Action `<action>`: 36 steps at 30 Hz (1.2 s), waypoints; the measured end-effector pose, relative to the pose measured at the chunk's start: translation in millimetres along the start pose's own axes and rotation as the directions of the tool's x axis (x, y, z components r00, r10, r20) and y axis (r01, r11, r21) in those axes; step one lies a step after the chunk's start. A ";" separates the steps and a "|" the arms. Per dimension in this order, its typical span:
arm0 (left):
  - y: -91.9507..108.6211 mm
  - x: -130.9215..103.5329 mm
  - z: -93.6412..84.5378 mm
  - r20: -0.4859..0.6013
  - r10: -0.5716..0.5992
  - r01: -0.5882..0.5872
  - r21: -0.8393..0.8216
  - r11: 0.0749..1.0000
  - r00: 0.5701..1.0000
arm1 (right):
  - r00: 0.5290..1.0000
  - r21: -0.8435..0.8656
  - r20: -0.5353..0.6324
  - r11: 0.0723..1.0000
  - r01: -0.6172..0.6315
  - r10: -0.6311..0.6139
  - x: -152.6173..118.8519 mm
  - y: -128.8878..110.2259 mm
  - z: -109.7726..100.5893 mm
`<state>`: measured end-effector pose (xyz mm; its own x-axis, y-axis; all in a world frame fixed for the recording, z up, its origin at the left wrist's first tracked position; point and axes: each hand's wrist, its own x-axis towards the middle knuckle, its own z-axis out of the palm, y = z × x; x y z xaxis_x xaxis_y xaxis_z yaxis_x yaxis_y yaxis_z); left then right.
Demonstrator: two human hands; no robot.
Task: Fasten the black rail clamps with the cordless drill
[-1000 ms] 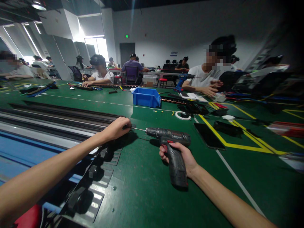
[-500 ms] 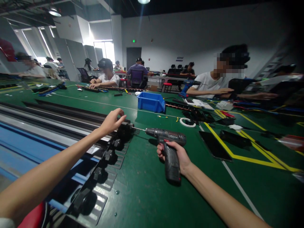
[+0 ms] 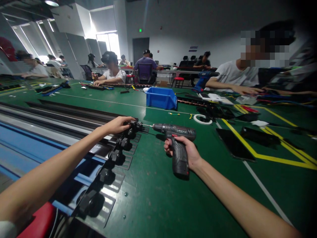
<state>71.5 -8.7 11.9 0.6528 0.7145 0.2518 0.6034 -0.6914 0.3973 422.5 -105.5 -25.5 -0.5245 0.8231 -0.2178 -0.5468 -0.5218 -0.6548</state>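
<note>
My right hand (image 3: 182, 150) is wrapped round the grip of a black cordless drill (image 3: 180, 155), held over the green table. The drill's long thin bit points left, and its tip meets the black end piece (image 3: 138, 125) of the farthest dark rail. My left hand (image 3: 121, 125) rests on the end of that rail, fingers extended and apart, just left of the bit tip. Long black and silver rails (image 3: 74, 124) lie side by side at the left. Their near ends carry black knobs (image 3: 116, 155) and slotted metal plates (image 3: 127, 162).
Beyond the drill stands a blue bin (image 3: 160, 98). A white ring (image 3: 203, 119), a dark flat panel (image 3: 235, 143) and a blue drill (image 3: 204, 80) lie to the right. Co-workers sit across the table. A red stool (image 3: 38, 221) is at the lower left.
My left hand has come down onto the rail end, its fingers now stretched forward. The view has shifted a little; the drill remains in my right hand with its bit at the end piece.
</note>
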 end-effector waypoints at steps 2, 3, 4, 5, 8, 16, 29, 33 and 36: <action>-2.2 1.0 1.1 0.020 0.001 -0.001 -0.011 1.000 1.000 | 1.000 -0.007 0.010 1.000 -0.018 0.018 -0.5 -0.4 0.2; -3.7 1.5 1.9 0.026 0.000 0.001 -0.012 1.000 1.000 | 1.000 -0.009 0.012 1.000 -0.023 0.023 -1.0 -0.4 -0.1; -5.4 1.9 2.8 0.032 -0.001 0.002 -0.013 1.000 0.999 | 1.000 -0.010 0.013 1.000 -0.025 0.025 -1.7 -0.3 -0.5; -7.0 2.2 3.5 0.037 -0.002 0.002 -0.013 1.000 0.999 | 1.000 -0.012 0.013 1.000 -0.028 0.029 -2.6 -0.2 -1.2; -10.9 2.6 4.7 0.041 0.003 -0.002 -0.019 1.000 0.999 | 0.999 -0.022 0.009 0.999 -0.039 0.040 -5.9 0.4 -3.4; -10.3 1.8 2.9 0.060 0.009 -0.007 -0.040 0.999 0.998 | 0.997 -0.025 0.006 0.997 -0.074 0.075 -6.1 0.5 -2.0; -9.6 2.5 3.3 0.082 -0.007 0.011 -0.049 0.999 0.997 | 0.997 -0.049 -0.034 0.996 -0.077 0.075 -2.6 1.7 -0.3; -9.5 2.7 3.6 0.079 -0.012 0.016 -0.062 0.998 0.997 | 0.998 -0.038 -0.039 0.998 -0.055 0.053 -1.8 2.0 1.1; -9.4 3.0 3.9 0.079 -0.016 0.022 -0.067 0.998 0.997 | 0.997 -0.033 -0.046 0.998 -0.056 0.055 -1.5 2.0 1.5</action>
<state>69.6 -0.5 5.5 0.6771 0.7148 0.1749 0.5852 -0.6671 0.4611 421.2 -108.1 -25.4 -0.5229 0.8029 -0.2863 -0.4949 -0.5595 -0.6649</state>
